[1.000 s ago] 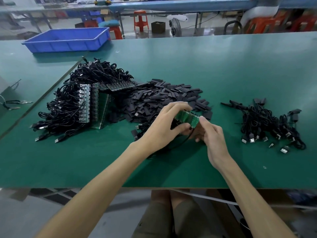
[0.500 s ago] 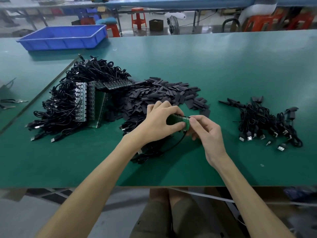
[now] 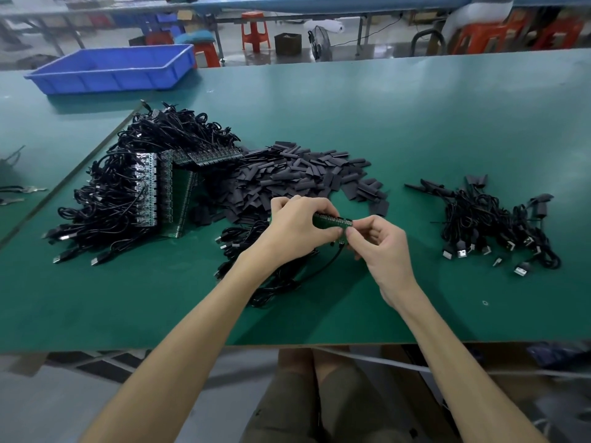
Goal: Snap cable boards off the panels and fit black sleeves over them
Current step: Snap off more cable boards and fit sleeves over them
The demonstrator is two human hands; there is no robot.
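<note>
left hand clamps the green panel just above the worktop w/ right hand pinching its end board, prob to brace the snap, sleeves piled right behind for quick grabs

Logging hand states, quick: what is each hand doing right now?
Left hand: closed on the green panel.
Right hand: fingertips pinched on the panel's end board.
</note>
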